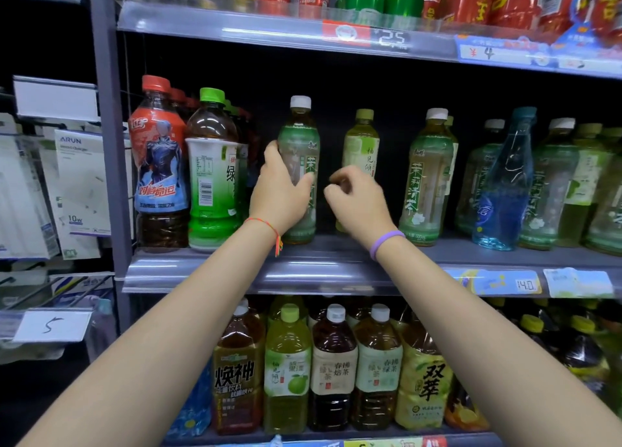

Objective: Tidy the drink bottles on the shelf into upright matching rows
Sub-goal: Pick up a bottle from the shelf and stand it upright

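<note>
Landmark: jasmine tea bottle (pixel 300 163), upright on the middle shelf (pixel 336 261). Left of it: red-cap bottle (pixel 158 163), then green-cap tea (pixel 212 170). Left hand (pixel 279 194) wraps the landmark, fingers clamped round its body. Just right, right hand (pixel 353 200) hovers, fingers loosely curled, holding nothing. Behind it: pomelo tea bottle (pixel 361 143). Further right: matching jasmine bottle (pixel 427 177), then tilted blue bottle (pixel 505 184). Step looks like placing. Next, probably: slide the landmark toward its match.

— The jasmine tea bottle (pixel 300 163)?
— Clear glossy plastic, smooth printed film label.
— And the shelf (pixel 471 249)?
— Matt grey painted metal, shiny transparent plastic price strip (pixel 303 275) along its front edge.
</note>
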The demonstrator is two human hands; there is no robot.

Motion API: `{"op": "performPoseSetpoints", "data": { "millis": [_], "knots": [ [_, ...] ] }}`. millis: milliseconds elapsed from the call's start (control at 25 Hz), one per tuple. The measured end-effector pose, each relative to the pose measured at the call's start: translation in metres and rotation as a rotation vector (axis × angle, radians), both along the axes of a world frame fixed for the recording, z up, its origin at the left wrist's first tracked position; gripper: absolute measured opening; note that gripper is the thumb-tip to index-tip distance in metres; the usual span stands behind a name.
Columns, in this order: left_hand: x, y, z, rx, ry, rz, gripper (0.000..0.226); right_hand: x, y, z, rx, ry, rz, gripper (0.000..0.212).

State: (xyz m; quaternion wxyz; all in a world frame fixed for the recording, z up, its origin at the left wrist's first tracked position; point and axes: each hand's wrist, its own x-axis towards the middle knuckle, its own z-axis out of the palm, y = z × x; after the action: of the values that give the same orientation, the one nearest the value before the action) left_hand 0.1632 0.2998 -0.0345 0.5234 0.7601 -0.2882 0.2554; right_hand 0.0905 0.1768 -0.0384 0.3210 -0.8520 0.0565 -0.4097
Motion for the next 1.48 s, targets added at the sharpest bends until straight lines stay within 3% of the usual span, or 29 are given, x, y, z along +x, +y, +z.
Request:
{"op": "performPoseSetpoints", "data": {
  "millis": [120,240,480,680,800,920,1000,1040,1120,1240,1480],
  "knots": [
    [0.002,-0.005,-0.007,0.039,0.066,0.010,0.082,0.001,-0.017,0.002,0.148,0.046,-0.216,0.040],
    [0.002,-0.006,-0.010,0.064,0.081,0.008,0.077,0.016,-0.029,0.003,0.411,0.234,-0.166,0.061],
    [-0.003,0.005,-0.009,0.038,0.117,-0.154,0.064,0.043,-0.035,0.000,0.415,0.348,-0.043,0.045],
    [-0.014,0.001,-0.013,0.018,0.146,-0.143,0.048,0.033,-0.028,0.010,0.497,0.424,0.205,0.033],
    [-0.021,-0.009,-0.016,0.044,0.159,-0.138,0.040,0.014,-0.029,0.019,0.371,0.247,0.159,0.036],
    [-0.030,-0.028,-0.013,0.117,0.129,-0.093,0.038,-0.016,-0.041,0.028,-0.042,-0.217,-0.147,0.025],
    [-0.037,-0.047,-0.010,0.158,0.131,-0.081,0.039,-0.033,-0.059,0.028,-0.165,-0.469,-0.351,0.037],
    [-0.041,-0.056,-0.009,0.170,0.138,-0.081,0.040,-0.037,-0.071,0.027,-0.172,-0.502,-0.451,0.048],
    [-0.049,-0.075,-0.009,0.182,0.153,-0.089,0.042,-0.043,-0.095,0.022,-0.097,-0.345,-0.514,0.072],
    [-0.062,-0.100,-0.011,0.207,0.169,-0.102,0.037,-0.050,-0.124,0.015,0.127,-0.047,-0.292,0.095],
    [-0.078,-0.129,-0.009,0.253,0.144,-0.039,0.051,-0.060,-0.150,0.021,0.128,0.120,-0.216,0.075]
  ]
}}
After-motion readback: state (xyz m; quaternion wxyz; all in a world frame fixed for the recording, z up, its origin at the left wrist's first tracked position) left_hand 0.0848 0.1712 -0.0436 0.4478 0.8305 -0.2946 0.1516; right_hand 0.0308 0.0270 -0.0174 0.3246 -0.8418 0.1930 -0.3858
